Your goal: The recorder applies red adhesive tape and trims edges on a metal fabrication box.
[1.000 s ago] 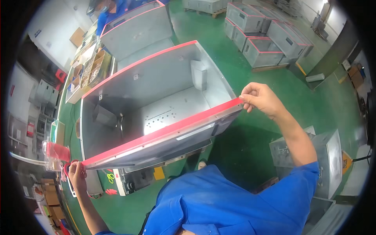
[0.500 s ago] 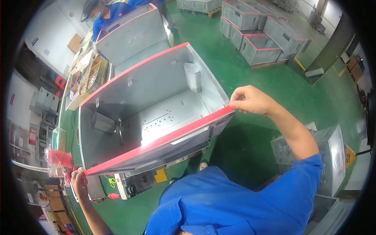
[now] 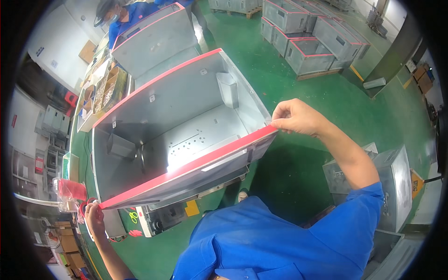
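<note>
A large open grey metal box (image 3: 179, 91) stands before me, with plates and punched holes inside. A red strip (image 3: 186, 174), which looks like tape, runs along its near top edge. At the box's near right corner, my right hand (image 3: 298, 117) pinches the strip's end between thumb and fingers. My left hand (image 3: 94, 218) is closed on the other end, at the near left corner. Part of a red ring (image 3: 83, 206) shows beside the left hand; whether it is a tape roll I cannot tell. Another red strip (image 3: 156, 86) lines the box's far edge.
A second grey box (image 3: 156, 42) stands beyond, with a person in blue (image 3: 133, 16) behind it. Parts bins (image 3: 109, 88) line the bench at left. Yellow-green scissors (image 3: 133, 217) lie near the left hand. Red-edged boxes (image 3: 308, 58) are stacked back right; more metal boxes (image 3: 394, 186) stand right.
The scene has shifted very slightly left and up in the view. Both hands keep their hold at the two ends of the red strip.
</note>
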{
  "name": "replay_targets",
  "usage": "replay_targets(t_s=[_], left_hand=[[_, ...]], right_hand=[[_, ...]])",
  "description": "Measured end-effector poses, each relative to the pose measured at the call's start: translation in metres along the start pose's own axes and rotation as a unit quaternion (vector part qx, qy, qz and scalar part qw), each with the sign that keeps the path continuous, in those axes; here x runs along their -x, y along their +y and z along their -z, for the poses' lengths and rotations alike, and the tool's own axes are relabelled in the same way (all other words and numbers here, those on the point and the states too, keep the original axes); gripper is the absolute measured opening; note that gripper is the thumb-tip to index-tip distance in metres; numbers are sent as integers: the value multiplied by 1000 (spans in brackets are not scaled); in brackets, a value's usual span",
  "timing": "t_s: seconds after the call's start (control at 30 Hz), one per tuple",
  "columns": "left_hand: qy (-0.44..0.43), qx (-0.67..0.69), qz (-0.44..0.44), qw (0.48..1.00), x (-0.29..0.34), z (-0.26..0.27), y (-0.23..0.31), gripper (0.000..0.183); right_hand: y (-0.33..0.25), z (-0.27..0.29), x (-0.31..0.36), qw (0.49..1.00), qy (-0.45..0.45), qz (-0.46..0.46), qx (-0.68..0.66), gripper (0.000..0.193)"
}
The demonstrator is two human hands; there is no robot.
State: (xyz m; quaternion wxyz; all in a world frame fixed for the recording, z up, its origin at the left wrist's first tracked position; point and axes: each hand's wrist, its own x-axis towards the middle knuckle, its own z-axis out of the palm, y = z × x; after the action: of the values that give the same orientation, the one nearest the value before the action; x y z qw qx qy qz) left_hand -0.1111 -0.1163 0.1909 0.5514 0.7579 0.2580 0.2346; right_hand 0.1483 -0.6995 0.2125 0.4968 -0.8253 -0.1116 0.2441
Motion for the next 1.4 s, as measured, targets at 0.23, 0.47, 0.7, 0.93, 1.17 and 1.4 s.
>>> replay_targets(t_s=[0.23, 0.47, 0.7, 0.93, 1.17, 1.4], left_hand=[[10, 58, 85, 995, 3, -4, 12, 8], [13, 75, 78, 994, 1, -1, 7, 8], [2, 51, 54, 997, -1, 0, 4, 8], [9, 59, 66, 996, 0, -1, 7, 6], [-5, 73, 76, 994, 0, 1, 6, 5], [25, 65, 71, 995, 2, -2, 2, 5]], right_hand=[[-3, -2, 1, 1000, 7, -4, -11, 13], [-2, -2, 1, 999, 6, 9, -32, 13], [-2, -3, 1, 999, 11, 14, -26, 12], [1, -6, 2, 999, 21, 27, -18, 14], [10, -14, 8, 990, 84, 20, -110, 17], [18, -34, 10, 980, 132, 29, -147, 23]])
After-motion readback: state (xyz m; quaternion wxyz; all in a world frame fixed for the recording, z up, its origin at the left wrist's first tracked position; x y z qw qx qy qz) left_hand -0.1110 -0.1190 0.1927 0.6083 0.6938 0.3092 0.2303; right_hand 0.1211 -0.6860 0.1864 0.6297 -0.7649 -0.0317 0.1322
